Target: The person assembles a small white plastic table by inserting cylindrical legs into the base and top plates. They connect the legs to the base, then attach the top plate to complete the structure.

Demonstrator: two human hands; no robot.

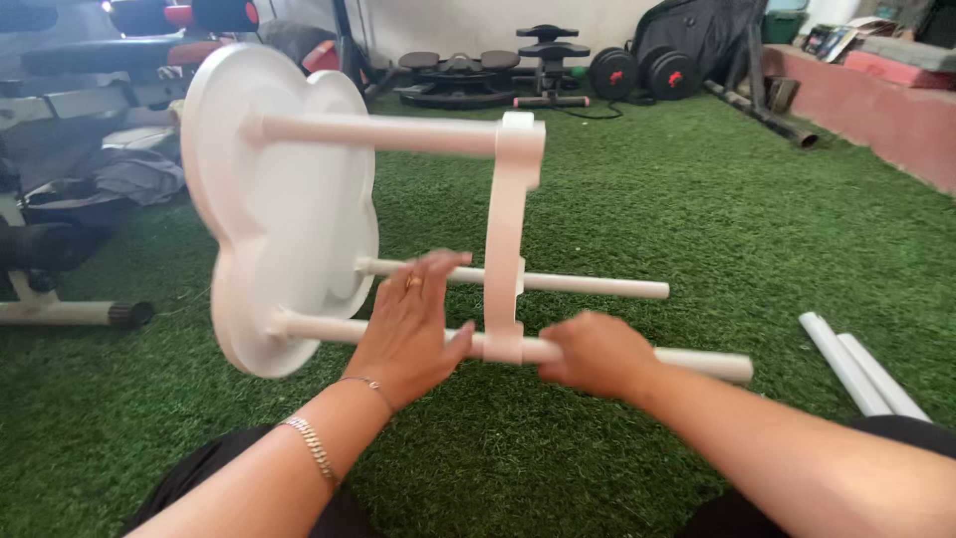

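head view: a white plastic rack w/ a cloud-shaped top panel [284,214] is lying on its side on green artificial turf [647,199], panel standing on edge at the left, three white tube legs sticking out to the right. the upper tube [378,133] is running from the panel to the top of a white crosspiece bracket [508,239], which is standing roughly upright and spanning down to the near tube [697,363]. the middle tube [597,286] is passing behind the bracket and ending further right. left hand [410,329] is resting open, fingers spread and flat, over the near tube just left of the bracket, fingertips reaching up to the middle tube; a ring on one finger, two bracelets on the wrist. right hand [596,354] is closing round the near tube just right of the bracket's lower end, fingers curled on it, touching or nearly touching the bracket. two loose white tubes [861,366] are lying side by side on the turf at the near right, well apart from the rack. far side: dumbbells [645,72] and a black bag [702,35] by the wall, exercise gear in the middle far. far left: a workout bench frame [70,100] w/ grey cloth under it. a raised reddish ledge [876,110] is running along the far right.
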